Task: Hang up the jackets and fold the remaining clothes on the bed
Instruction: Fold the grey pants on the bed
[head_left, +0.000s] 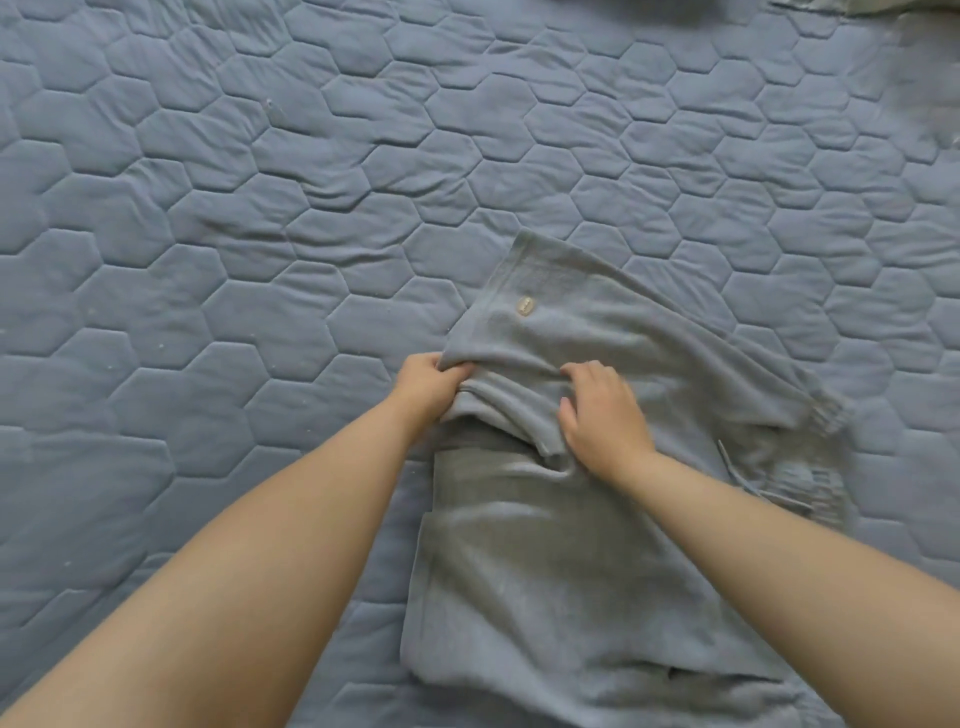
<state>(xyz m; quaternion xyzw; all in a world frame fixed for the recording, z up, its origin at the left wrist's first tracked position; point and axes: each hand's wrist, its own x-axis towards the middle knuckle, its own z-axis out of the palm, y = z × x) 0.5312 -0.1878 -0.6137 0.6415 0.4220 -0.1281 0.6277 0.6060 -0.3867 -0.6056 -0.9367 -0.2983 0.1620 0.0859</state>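
On the quilt (311, 208), fingers (449, 373) grip the garment (597, 322) midway.

Top-right cloth (857, 5) cropped by the frame edge; tiny tag (524, 306) on the grey garment (571, 571), lettering illegible

The grey garment (571, 571) lies on the bed (208, 260), soft knit and creased. Its near part is spread flat toward me. Its far part is doubled back over that and runs slantwise, from a straight hem at the upper left to a ribbed cuff (826, 415) at the right. A small tan label (524, 306) sits near the hem, and a cord (737, 470) trails by the cuff. My left grip (434, 384) pinches the fold's left edge; my right grip (597, 410) curls into the cloth mid-fold.
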